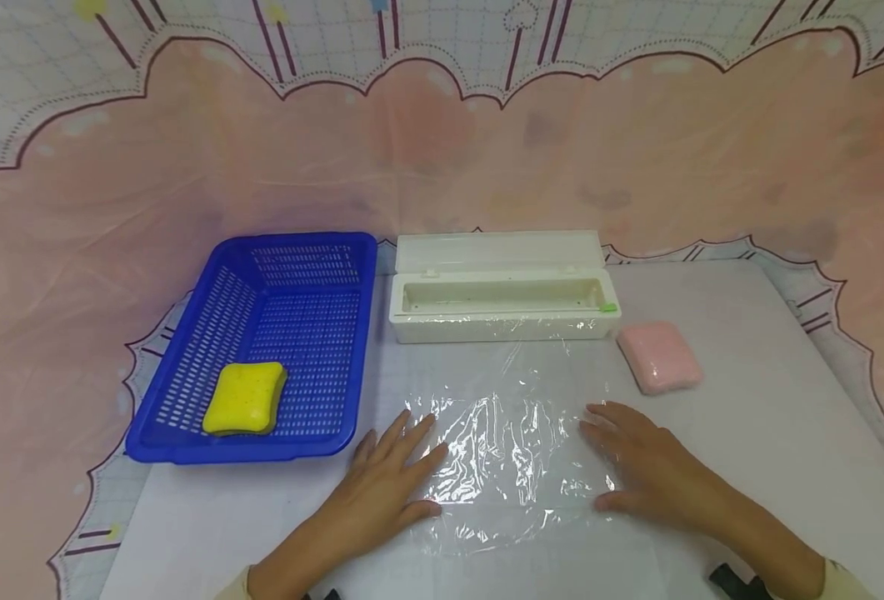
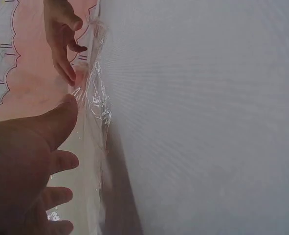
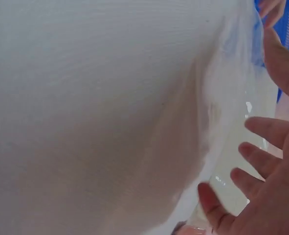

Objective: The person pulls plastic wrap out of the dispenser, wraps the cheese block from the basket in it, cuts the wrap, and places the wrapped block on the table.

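A sheet of clear cling film (image 1: 501, 467) lies on the white table and runs back to a long white dispenser box (image 1: 506, 327) with its lid raised. My left hand (image 1: 385, 492) rests with spread fingers at the film's left edge. Along the right edge, my right hand (image 1: 651, 467) has its fingers spread too, close to or touching the film. The left wrist view shows the thumb and fingers (image 2: 61, 196) apart, beside the shiny film (image 2: 98, 98). In the right wrist view, straight fingers (image 3: 261, 159) hold nothing.
At the left stands a blue perforated basket (image 1: 362, 350) with a yellow soap-like bar (image 1: 245, 398) inside. A pink soap-like bar (image 1: 659, 357) lies on the table (image 1: 771, 417) right of the box, beyond my right hand. A patterned cloth (image 1: 442, 150) hangs behind.
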### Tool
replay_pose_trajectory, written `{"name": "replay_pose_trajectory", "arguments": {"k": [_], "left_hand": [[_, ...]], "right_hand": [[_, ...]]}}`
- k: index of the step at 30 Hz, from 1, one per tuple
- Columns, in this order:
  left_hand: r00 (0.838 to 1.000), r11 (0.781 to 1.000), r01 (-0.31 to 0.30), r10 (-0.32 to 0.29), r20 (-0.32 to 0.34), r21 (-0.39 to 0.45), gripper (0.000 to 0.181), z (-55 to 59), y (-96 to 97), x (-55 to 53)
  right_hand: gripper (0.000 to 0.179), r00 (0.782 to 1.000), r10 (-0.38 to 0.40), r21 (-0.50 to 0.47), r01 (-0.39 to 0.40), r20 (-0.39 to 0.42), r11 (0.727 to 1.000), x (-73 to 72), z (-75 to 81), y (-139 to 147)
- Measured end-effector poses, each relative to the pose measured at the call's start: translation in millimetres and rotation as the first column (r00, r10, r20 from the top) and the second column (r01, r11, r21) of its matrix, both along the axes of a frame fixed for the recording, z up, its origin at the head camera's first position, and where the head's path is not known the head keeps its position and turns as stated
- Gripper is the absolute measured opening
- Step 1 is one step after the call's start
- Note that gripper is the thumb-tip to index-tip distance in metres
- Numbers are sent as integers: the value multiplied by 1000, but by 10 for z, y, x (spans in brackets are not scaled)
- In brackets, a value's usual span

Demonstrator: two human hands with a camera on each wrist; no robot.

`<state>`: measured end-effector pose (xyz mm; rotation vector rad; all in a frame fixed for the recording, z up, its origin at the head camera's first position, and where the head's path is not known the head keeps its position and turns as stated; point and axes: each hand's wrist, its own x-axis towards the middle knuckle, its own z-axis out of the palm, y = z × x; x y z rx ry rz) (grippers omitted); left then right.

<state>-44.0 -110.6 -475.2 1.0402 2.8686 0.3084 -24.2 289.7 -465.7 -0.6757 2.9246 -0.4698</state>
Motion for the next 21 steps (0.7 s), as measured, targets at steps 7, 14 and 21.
{"name": "replay_pose_trajectory", "arguments": {"k": [7, 14, 21], "left_hand": [[992, 997, -22, 30, 124, -68, 85, -3, -17, -1], [988, 995, -29, 42, 148, -90, 88, -3, -42, -11], [986, 995, -30, 44, 158, -91, 88, -9, -74, -21]], "right_hand": [[112, 998, 44, 156, -50, 41, 987, 44, -3, 16], [101, 996, 24, 162, -38, 86, 986, 10, 14, 41], [96, 999, 40, 233, -42, 16, 972, -5, -40, 68]]}}
